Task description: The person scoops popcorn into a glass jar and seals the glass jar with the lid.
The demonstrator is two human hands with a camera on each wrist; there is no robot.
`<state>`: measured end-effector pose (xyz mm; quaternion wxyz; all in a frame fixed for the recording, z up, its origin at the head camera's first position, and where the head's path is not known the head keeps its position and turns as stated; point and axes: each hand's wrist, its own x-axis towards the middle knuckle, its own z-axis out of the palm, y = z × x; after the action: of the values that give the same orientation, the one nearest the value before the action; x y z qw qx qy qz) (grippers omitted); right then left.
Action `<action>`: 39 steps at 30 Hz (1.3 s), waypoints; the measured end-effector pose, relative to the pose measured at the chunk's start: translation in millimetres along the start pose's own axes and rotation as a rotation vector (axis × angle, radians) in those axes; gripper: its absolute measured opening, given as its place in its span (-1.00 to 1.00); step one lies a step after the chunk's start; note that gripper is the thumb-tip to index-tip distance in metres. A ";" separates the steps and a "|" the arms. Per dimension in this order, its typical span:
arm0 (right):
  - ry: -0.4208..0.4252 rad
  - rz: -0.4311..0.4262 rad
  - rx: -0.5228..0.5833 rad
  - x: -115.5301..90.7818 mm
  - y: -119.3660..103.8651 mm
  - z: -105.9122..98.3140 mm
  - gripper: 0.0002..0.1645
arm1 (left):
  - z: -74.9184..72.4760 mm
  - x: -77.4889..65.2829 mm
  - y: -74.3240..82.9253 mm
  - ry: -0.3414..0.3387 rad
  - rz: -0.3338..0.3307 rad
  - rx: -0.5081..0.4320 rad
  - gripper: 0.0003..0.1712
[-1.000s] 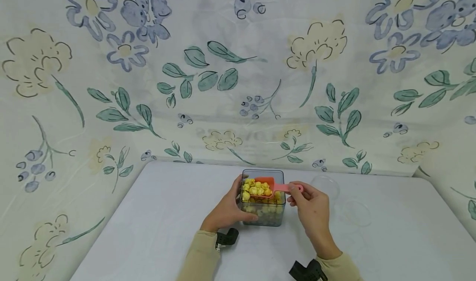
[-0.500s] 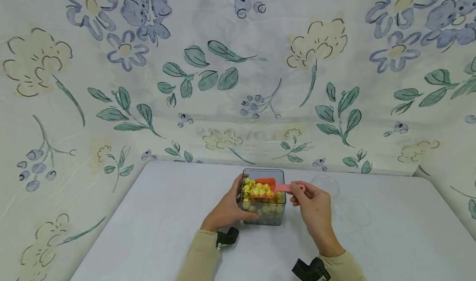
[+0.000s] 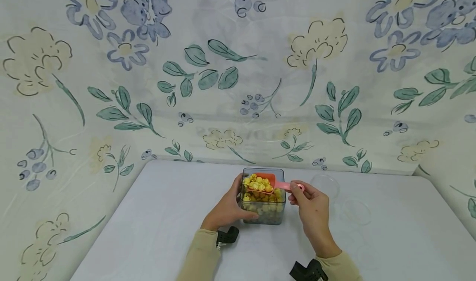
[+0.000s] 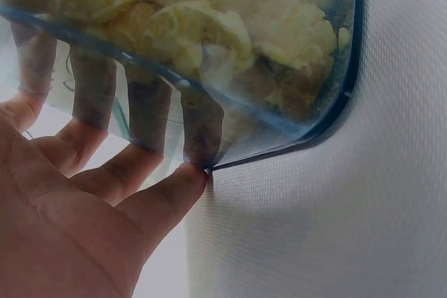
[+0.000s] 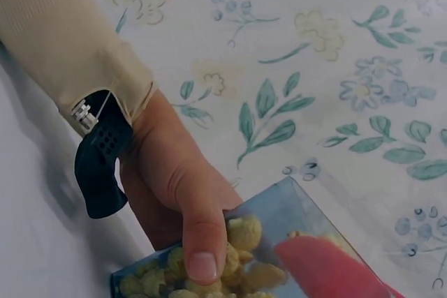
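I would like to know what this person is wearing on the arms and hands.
The left hand and right hand wear no gloves. The left sleeve and right sleeve are beige and end near the wrists. Each wrist carries a black, angular device; in the right wrist view, the left device shows small holes and a silver metal fitting.

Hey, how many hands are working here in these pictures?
2. The left hand grips the tinted container of popcorn; the right hand pinches the pink scoop by its handle. No other hand shows in any view.
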<state>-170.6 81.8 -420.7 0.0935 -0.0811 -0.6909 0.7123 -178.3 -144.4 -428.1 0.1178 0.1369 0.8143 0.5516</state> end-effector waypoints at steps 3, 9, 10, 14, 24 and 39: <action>-0.014 -0.023 -0.012 0.2 0.7 2.0 -0.55 | -0.3 0.1 0.3 0.000 -0.003 0.000 0.38; -0.023 0.052 -0.072 -8.0 -22.6 9.0 -0.70 | -0.6 -0.7 1.7 -0.013 0.004 -0.026 0.36; -0.024 0.067 -0.070 -8.2 -24.2 9.4 -0.71 | -0.6 -0.8 2.2 -0.014 0.004 -0.029 0.36; -0.015 0.113 -0.069 -8.7 -28.7 9.1 -0.70 | -0.7 -0.7 3.9 -0.011 -0.003 -0.027 0.35; 0.033 0.127 -0.002 -0.8 -5.7 7.1 -0.48 | 2.2 10.8 -24.0 0.003 0.009 -0.015 0.39; 0.031 0.180 0.094 -2.8 -12.2 4.1 -0.47 | 3.6 13.3 -33.7 0.020 0.024 -0.024 0.42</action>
<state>-168.6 77.5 -408.4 0.0435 -0.1495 -0.6450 0.7482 -192.7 -148.5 -461.3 0.1045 0.1396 0.8072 0.5639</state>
